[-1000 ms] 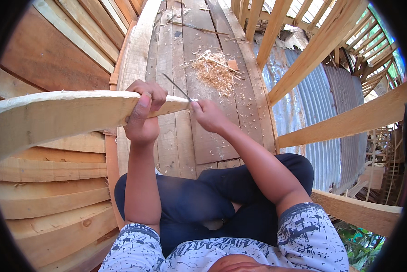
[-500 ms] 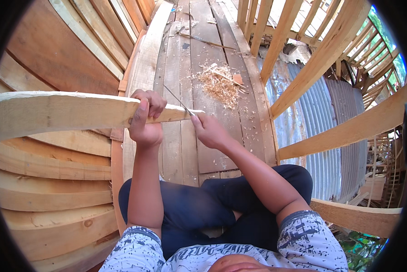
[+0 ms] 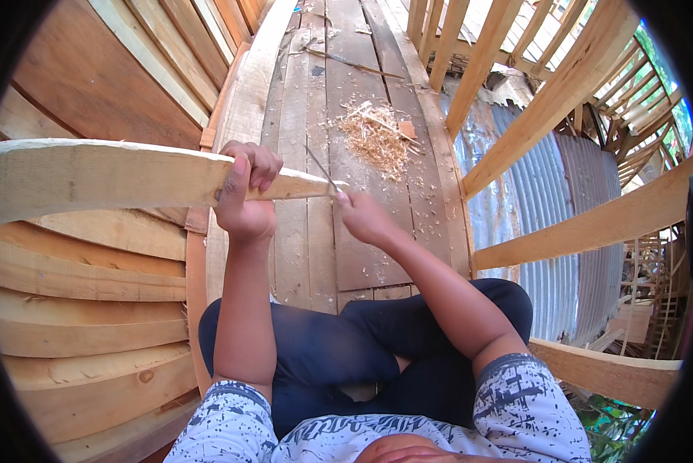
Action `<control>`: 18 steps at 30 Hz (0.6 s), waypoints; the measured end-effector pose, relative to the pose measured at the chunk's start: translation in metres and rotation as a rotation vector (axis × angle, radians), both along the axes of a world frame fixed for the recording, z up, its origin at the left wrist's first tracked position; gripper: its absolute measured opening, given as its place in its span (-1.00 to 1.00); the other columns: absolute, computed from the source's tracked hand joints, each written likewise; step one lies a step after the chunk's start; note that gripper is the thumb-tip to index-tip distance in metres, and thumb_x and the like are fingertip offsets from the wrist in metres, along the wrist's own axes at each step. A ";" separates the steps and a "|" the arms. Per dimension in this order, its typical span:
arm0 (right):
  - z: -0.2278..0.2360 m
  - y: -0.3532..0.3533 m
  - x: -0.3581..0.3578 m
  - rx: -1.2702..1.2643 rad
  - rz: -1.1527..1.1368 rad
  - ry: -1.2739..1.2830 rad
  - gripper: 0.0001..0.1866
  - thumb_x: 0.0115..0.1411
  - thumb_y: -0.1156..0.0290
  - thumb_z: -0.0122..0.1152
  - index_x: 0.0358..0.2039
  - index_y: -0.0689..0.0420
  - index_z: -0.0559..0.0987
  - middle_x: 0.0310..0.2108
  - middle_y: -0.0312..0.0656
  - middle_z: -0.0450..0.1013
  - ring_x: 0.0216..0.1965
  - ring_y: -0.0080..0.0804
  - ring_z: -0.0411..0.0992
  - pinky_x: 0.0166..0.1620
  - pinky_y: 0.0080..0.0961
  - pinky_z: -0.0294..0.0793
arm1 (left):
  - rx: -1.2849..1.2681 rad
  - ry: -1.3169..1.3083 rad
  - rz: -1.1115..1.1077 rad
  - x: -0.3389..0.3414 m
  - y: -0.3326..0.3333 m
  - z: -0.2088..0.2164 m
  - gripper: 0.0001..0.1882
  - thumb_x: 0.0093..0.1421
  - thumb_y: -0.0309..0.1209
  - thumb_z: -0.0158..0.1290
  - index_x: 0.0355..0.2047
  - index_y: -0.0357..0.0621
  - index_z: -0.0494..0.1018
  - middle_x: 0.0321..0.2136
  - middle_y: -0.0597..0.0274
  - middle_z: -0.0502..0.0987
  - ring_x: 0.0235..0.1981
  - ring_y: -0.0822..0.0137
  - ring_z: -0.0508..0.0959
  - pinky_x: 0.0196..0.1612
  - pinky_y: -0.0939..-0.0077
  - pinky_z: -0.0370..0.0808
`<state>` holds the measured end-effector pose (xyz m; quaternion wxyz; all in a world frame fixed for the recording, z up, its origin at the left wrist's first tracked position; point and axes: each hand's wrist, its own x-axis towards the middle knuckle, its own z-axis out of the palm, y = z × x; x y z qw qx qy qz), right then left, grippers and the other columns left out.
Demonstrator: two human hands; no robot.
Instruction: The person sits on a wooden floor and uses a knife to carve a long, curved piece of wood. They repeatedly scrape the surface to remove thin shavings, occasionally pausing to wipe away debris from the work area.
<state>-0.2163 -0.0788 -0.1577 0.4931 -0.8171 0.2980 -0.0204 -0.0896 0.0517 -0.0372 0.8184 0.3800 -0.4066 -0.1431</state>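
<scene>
Wood plank [image 3: 107, 176]; left hand [image 3: 245, 193] upright, grip curled over it; right hand [image 3: 367, 218] forward, clasping thin blade [image 3: 318, 161]

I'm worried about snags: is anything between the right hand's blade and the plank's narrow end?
Nothing visible. The right hand holds the thin blade at the narrow end of the plank; the left hand grips farther back, and the shavings lie beyond on the floorboards.

The plank [image 3: 130, 176] is cut off at left, and the right fingers [image 3: 354, 207] hide one end of the blade [image 3: 320, 165].
</scene>
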 end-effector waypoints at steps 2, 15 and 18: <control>0.015 0.015 -0.001 -0.089 0.070 -0.121 -0.50 0.43 0.12 -0.26 -0.27 0.33 0.48 -0.38 0.17 0.49 -0.28 0.09 0.46 -0.14 -0.12 0.38 | 0.012 0.026 0.025 -0.004 0.004 -0.004 -0.69 0.30 -0.18 -0.11 -0.52 0.01 0.13 -0.64 0.42 0.07 -0.58 0.48 0.10 -0.38 0.50 0.11; -0.033 -0.014 -0.005 -0.118 -0.052 0.045 -0.53 0.41 0.11 -0.19 -0.23 0.32 0.49 -0.31 0.25 0.49 -0.21 0.23 0.46 -0.13 -0.03 0.37 | 0.013 0.074 0.003 -0.003 0.000 0.003 -0.69 0.27 -0.19 -0.07 -0.53 0.02 0.12 -0.64 0.41 0.09 -0.56 0.47 0.13 -0.36 0.48 0.12; -0.006 -0.002 0.002 -0.098 0.002 -0.066 -0.57 0.39 0.17 -0.14 -0.28 0.32 0.53 -0.33 0.23 0.51 -0.28 0.20 0.47 -0.18 -0.06 0.42 | 0.036 0.046 -0.001 -0.003 0.006 0.005 -0.70 0.26 -0.20 -0.06 -0.51 0.00 0.13 -0.62 0.40 0.10 -0.54 0.47 0.14 -0.34 0.48 0.13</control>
